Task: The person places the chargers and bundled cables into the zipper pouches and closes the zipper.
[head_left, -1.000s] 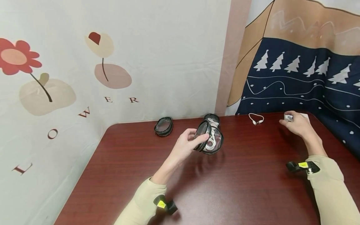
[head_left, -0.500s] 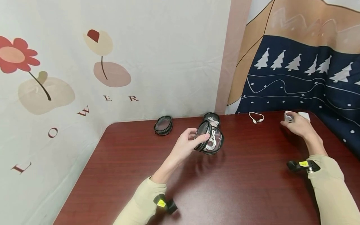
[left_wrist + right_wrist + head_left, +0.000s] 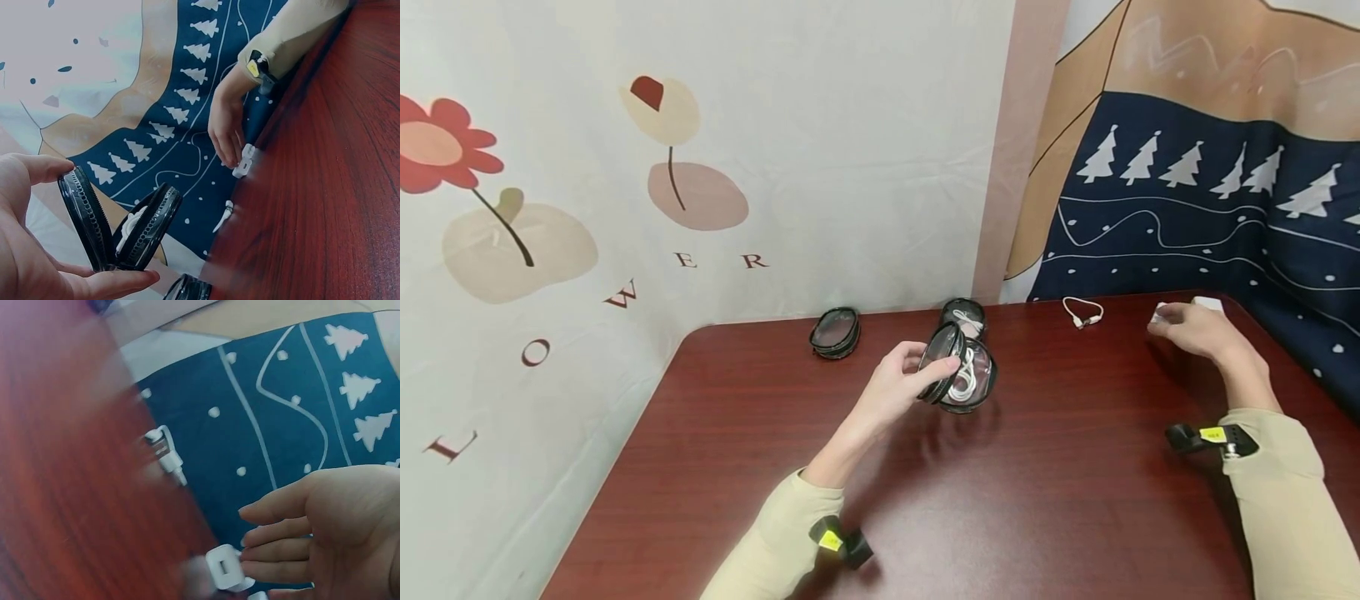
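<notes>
- So the left hand [image 3: 898, 375], mid-frame in the head view, has a small round clear case [image 3: 938, 358] in its grip, pinched between thumb and fingers, with the two halves spread in a V. Shadows under it suggest it's held up off the table [image 3: 850, 467].
- There's a coiled white cable [image 3: 964, 377] sitting in the half on the right.
- Over at the right edge of the table, the right hand [image 3: 1202, 332] is at a white charger block [image 3: 224, 567]. Its fingers are pretty straight and loose, right by the block in the lower middle of the right wrist view. Can't tell if they actually touch it, and no proper hold shows.
- A second white block [image 3: 1208, 302] sits just beyond that hand, and a short white cable [image 3: 1084, 323] lies to the left of it, near the back edge.
- Two more round cases: one with something white inside [image 3: 962, 317] right behind the held one, another [image 3: 835, 332] farther left at the back.
- My read on the step: getting hold of the charger block while the left hand keeps the case ready.
- Next move calls for closing thumb and fingers on that block without bumping its neighbour, and a steady left hand so the cable doesn't slide out.
</notes>
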{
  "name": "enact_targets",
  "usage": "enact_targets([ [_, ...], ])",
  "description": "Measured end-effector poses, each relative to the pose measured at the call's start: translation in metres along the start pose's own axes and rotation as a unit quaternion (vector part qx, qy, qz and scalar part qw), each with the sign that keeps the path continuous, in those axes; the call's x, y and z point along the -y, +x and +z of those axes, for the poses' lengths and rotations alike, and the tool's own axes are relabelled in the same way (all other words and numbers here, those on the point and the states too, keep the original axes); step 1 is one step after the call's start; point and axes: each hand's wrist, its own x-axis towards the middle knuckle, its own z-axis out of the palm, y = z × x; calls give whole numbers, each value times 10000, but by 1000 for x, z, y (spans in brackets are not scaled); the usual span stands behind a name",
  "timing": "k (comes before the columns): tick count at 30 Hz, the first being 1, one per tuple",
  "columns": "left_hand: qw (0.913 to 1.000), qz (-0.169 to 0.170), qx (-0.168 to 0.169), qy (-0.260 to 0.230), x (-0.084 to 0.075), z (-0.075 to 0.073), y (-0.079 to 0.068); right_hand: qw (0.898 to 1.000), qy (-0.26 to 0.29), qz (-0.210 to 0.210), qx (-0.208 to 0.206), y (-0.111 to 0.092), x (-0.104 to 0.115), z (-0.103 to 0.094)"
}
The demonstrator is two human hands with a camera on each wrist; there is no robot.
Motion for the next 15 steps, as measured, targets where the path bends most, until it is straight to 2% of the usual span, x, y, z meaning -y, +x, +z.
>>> enact_targets([
  [7, 10000, -28, 14, -14, -1, -1, 0, 9976, 221, 98, -652, -3, -2, 1],
  [15, 10000, -28, 12, -27, -2, -2, -1, 9961, 221, 116, -846, 2, -18, 15],
])
